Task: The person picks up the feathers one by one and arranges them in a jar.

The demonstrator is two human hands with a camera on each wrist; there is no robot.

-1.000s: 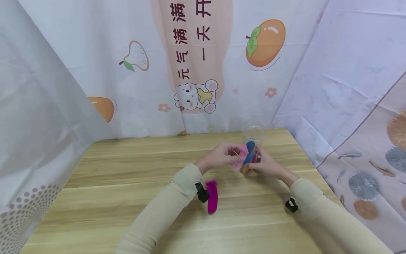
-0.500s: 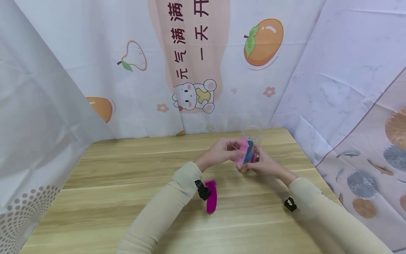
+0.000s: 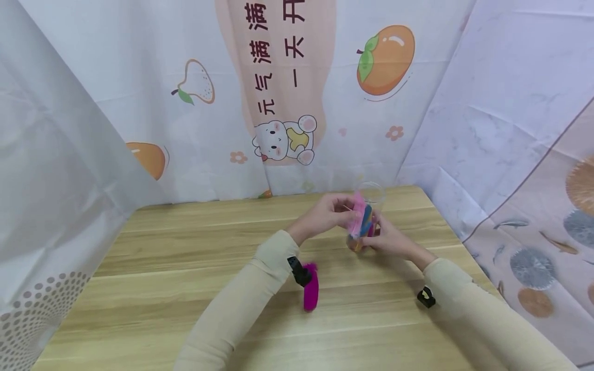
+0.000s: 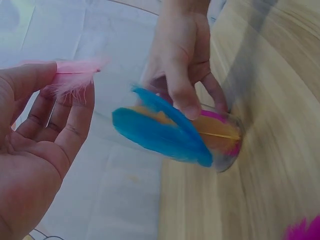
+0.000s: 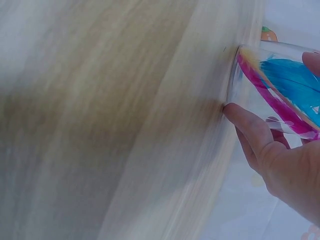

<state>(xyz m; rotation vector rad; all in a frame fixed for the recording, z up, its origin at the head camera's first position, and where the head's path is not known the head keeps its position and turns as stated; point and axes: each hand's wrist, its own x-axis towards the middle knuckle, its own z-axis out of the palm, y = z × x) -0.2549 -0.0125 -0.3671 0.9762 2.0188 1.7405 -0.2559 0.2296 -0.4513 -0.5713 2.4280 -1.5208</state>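
My left hand [image 3: 327,215] pinches a pink feather [image 4: 75,73] between thumb and fingers, beside the mouth of a clear cup [image 3: 371,191]. In the head view the feather overlaps the cup's near side. My right hand [image 3: 391,238] grips the cup around its side, low down, with a fingertip close to the tabletop. Inside the cup stand a blue feather [image 4: 155,136], an orange feather [image 4: 220,134] and a magenta feather [image 5: 272,102]. The cup stands at the far right of the table, its lower part partly covered by my right fingers.
Another magenta feather [image 3: 311,292] lies on the wooden table [image 3: 195,288], just by my left wrist and its black camera [image 3: 300,273]. A printed curtain [image 3: 195,129] hangs right behind the table's back edge, with more cloth along both sides.
My left hand has shifted slightly up and away with the pink feather, which now stands more upright beside the cup. The right hand keeps its hold on the cup.
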